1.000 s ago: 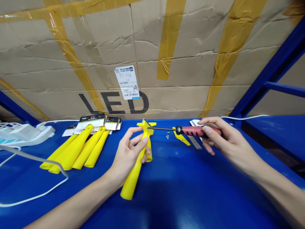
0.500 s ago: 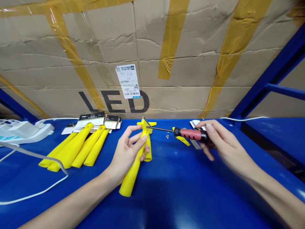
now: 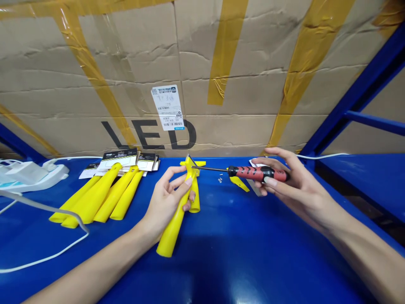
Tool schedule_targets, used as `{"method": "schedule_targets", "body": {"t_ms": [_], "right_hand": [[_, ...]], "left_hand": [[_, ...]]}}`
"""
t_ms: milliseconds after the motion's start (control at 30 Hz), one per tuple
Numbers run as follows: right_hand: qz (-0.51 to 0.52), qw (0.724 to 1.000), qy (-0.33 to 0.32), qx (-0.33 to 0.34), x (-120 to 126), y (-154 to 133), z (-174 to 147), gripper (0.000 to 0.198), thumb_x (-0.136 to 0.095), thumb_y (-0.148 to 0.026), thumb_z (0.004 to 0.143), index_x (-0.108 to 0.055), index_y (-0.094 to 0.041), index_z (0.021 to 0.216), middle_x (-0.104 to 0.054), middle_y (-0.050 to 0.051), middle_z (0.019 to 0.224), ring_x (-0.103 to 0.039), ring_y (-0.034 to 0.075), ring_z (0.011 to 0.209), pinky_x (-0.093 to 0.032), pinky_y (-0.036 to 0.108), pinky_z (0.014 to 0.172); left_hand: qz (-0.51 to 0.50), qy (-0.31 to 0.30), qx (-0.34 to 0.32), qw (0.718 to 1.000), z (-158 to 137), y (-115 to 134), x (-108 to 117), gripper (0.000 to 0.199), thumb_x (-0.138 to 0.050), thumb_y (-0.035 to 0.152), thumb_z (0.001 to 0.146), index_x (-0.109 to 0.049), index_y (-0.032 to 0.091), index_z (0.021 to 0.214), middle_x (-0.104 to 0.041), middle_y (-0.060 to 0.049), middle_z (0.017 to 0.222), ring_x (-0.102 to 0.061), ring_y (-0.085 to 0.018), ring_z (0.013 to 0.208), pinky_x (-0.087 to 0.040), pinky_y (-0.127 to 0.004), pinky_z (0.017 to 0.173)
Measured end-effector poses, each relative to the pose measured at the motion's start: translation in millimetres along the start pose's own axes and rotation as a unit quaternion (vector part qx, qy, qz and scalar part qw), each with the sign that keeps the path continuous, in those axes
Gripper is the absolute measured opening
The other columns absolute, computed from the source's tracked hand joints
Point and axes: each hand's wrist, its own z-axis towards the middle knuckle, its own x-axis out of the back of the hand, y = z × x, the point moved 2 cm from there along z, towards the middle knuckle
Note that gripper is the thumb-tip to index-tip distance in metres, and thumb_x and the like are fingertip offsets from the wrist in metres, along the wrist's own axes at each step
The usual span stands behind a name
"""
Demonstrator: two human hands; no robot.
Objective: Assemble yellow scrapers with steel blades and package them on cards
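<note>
Along a taped cardboard box (image 3: 152, 67), a power strip (image 3: 47, 180) and yellow handles (image 3: 95, 195) are lying on the blue tabletop (image 3: 228, 249) — midway, the left grip (image 3: 167, 196) is clasping a yellow tool (image 3: 172, 234), the right grip (image 3: 299, 188) loosely grasping a screwdriver (image 3: 249, 172) touching it — a blue post (image 3: 357, 95) is slanting rightmost.

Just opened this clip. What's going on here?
A person's left hand grips a yellow tool above a blue table, while the right hand holds a red-and-black screwdriver, its tip at the tool's head. Whether it sits in a screw is too small to tell. Beyond the screwdriver's shaft lie some small metal bits, with a flat yellow piece nearby. Off to the left, four yellow handles lie beside printed cards.
</note>
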Motion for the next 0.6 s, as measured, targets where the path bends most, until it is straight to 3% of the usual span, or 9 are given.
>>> {"method": "schedule_targets", "body": {"t_ms": [67, 100, 167, 200, 267, 367, 433, 533, 600], "right_hand": [[-0.036, 0.999, 0.018, 0.022, -0.7, 1.7, 0.4, 0.039, -0.070, -0.039, 0.091, -0.053, -0.031, 0.126, -0.069, 0.000, 0.091, -0.060, 0.012, 0.059, -0.052, 0.027, 0.056], [-0.061, 0.997, 0.031, 0.026, -0.6, 2.9, 0.7, 0.031, -0.065, -0.042, 0.095, -0.055, -0.029, 0.121, -0.063, -0.004, 0.074, -0.055, 0.011, 0.051, -0.047, 0.024, 0.050], [-0.103, 0.993, 0.056, 0.016, 0.3, 4.7, 1.1, 0.028, -0.057, -0.049, 0.098, -0.058, -0.025, 0.112, -0.053, -0.007, 0.058, -0.045, 0.009, 0.040, -0.036, 0.021, 0.039], [-0.106, 0.993, 0.060, 0.006, 1.0, 5.0, 1.3, 0.031, -0.055, -0.052, 0.099, -0.058, -0.024, 0.110, -0.053, -0.006, 0.059, -0.045, 0.009, 0.039, -0.035, 0.022, 0.038], [-0.066, 0.997, 0.040, -0.012, 1.9, 3.7, 1.5, 0.034, -0.059, -0.053, 0.096, -0.058, -0.024, 0.114, -0.064, 0.000, 0.078, -0.056, 0.012, 0.049, -0.044, 0.024, 0.043], [-0.008, 1.000, -0.011, -0.002, 1.7, 0.1, 1.5, 0.046, -0.073, -0.042, 0.087, -0.054, -0.030, 0.127, -0.067, 0.004, 0.111, -0.067, 0.018, 0.075, -0.057, 0.034, 0.064], [-0.047, 0.998, -0.020, 0.021, 0.8, 0.0, 1.3, 0.042, -0.073, -0.038, 0.089, -0.055, -0.029, 0.125, -0.068, 0.001, 0.097, -0.064, 0.015, 0.068, -0.055, 0.031, 0.063], [-0.127, 0.991, 0.009, 0.027, -0.1, 4.3, 0.5, 0.025, -0.056, -0.045, 0.100, -0.058, -0.023, 0.113, -0.060, -0.004, 0.067, -0.049, 0.010, 0.047, -0.041, 0.024, 0.047], [-0.128, 0.991, 0.021, 0.012, 0.4, 6.3, -0.3, 0.029, -0.050, -0.049, 0.102, -0.057, -0.023, 0.111, -0.062, -0.003, 0.069, -0.049, 0.010, 0.046, -0.040, 0.024, 0.045]], "left_hand": [[-0.003, -0.001, 0.005, 1.000, 0.0, -0.4, -0.4, 0.052, -0.087, 0.034, 0.073, -0.050, 0.021, 0.108, -0.064, 0.002, 0.070, -0.051, -0.008, 0.049, -0.037, -0.017, 0.043], [-0.003, -0.002, 0.008, 1.000, 0.0, -1.0, -0.5, 0.053, -0.087, 0.034, 0.073, -0.050, 0.021, 0.109, -0.063, 0.002, 0.069, -0.052, -0.009, 0.050, -0.038, -0.017, 0.043], [0.001, -0.006, 0.010, 1.000, -0.1, -2.2, -0.4, 0.052, -0.086, 0.034, 0.074, -0.050, 0.021, 0.110, -0.063, 0.002, 0.069, -0.052, -0.010, 0.052, -0.039, -0.018, 0.043], [0.003, -0.008, 0.008, 1.000, 0.0, -2.5, -0.1, 0.051, -0.085, 0.034, 0.075, -0.050, 0.021, 0.110, -0.063, 0.002, 0.069, -0.053, -0.010, 0.052, -0.039, -0.018, 0.043], [0.004, -0.012, 0.002, 1.000, 0.2, -2.6, 0.4, 0.049, -0.084, 0.033, 0.077, -0.050, 0.021, 0.110, -0.062, 0.002, 0.070, -0.053, -0.010, 0.054, -0.038, -0.017, 0.043], [0.001, -0.011, 0.005, 1.000, 0.7, -1.9, 1.4, 0.048, -0.083, 0.032, 0.078, -0.050, 0.021, 0.111, -0.062, 0.003, 0.070, -0.051, -0.008, 0.051, -0.037, -0.016, 0.043], [0.000, -0.010, 0.010, 1.000, 1.1, -1.9, 1.8, 0.047, -0.083, 0.031, 0.079, -0.050, 0.021, 0.110, -0.062, 0.003, 0.070, -0.050, -0.007, 0.049, -0.037, -0.016, 0.044], [0.005, -0.012, 0.011, 1.000, 1.7, -2.2, 2.1, 0.045, -0.081, 0.032, 0.080, -0.050, 0.021, 0.110, -0.061, 0.003, 0.068, -0.050, -0.007, 0.049, -0.038, -0.017, 0.044], [0.008, -0.010, 0.007, 1.000, 2.3, -2.2, 2.4, 0.045, -0.081, 0.032, 0.081, -0.050, 0.020, 0.112, -0.061, 0.003, 0.067, -0.051, -0.008, 0.050, -0.038, -0.017, 0.044]]}}
